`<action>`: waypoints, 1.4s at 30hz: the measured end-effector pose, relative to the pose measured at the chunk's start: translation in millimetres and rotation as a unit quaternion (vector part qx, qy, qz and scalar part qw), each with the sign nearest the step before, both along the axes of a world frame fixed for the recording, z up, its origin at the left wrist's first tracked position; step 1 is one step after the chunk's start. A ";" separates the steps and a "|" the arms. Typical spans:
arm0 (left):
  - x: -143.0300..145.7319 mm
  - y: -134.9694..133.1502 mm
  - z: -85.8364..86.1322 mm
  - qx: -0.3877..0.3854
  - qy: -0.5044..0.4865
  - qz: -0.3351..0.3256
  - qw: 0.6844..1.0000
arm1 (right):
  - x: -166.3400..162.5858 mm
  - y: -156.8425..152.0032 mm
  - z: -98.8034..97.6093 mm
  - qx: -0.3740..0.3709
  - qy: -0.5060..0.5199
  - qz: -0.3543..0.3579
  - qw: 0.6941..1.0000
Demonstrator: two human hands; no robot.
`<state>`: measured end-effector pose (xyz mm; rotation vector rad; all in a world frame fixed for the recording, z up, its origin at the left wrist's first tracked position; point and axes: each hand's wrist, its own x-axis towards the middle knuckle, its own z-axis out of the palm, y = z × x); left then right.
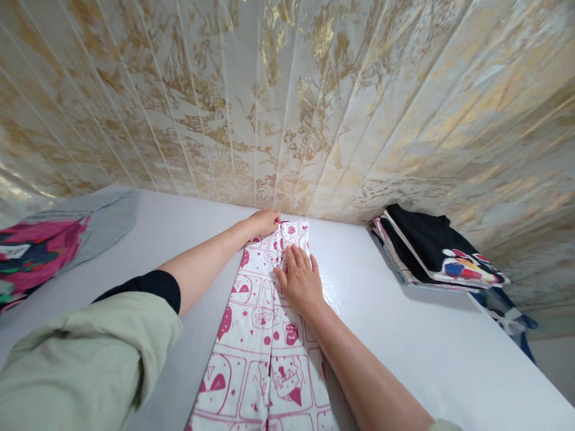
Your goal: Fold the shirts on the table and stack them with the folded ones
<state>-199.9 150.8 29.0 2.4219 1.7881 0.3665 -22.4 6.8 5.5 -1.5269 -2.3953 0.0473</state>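
Note:
A long white garment with a pink cartoon print (258, 320) lies stretched out on the white table in front of me, narrower at the far end. A lengthwise line runs down its middle; I cannot tell exactly what kind of garment it is. At its far left corner, my left hand (265, 221) has its fingers curled in, pinching the edge. My right hand (302, 281) rests palm down on the far part of the cloth, near its right side, with fingers spread and nothing gripped.
To the right stands a stack of folded clothes (422, 245), a black printed one on top. Blue and white cloth (507, 317) hangs beside the table edge there. Grey and pink clothing (67, 239) lies at the left. Behind the white table (377, 335) hangs a gold-patterned curtain (287, 108).

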 end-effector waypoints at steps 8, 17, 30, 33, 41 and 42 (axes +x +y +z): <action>5.4 2.4 2.8 -0.054 0.018 0.030 0.998 | 5.9 -34.2 17.0 -0.062 0.022 0.084 0.994; 8.6 -0.8 9.8 -0.060 0.007 0.060 0.996 | 36.4 -116.5 -1.4 -0.063 -0.046 0.115 0.990; 16.4 -6.2 32.2 -0.116 0.043 0.037 0.992 | 39.9 -113.6 2.2 -0.071 -0.011 0.122 0.990; 14.1 -6.0 30.3 -0.112 0.045 0.046 0.992 | 41.1 -112.4 6.6 -0.083 0.011 0.122 0.989; 13.1 -5.5 21.4 -0.105 0.026 0.050 0.993 | 41.2 -112.7 10.7 -0.074 0.030 0.137 0.987; 13.5 -5.5 20.5 -0.105 0.025 0.051 0.993 | 41.1 -112.8 10.6 -0.071 0.033 0.137 0.987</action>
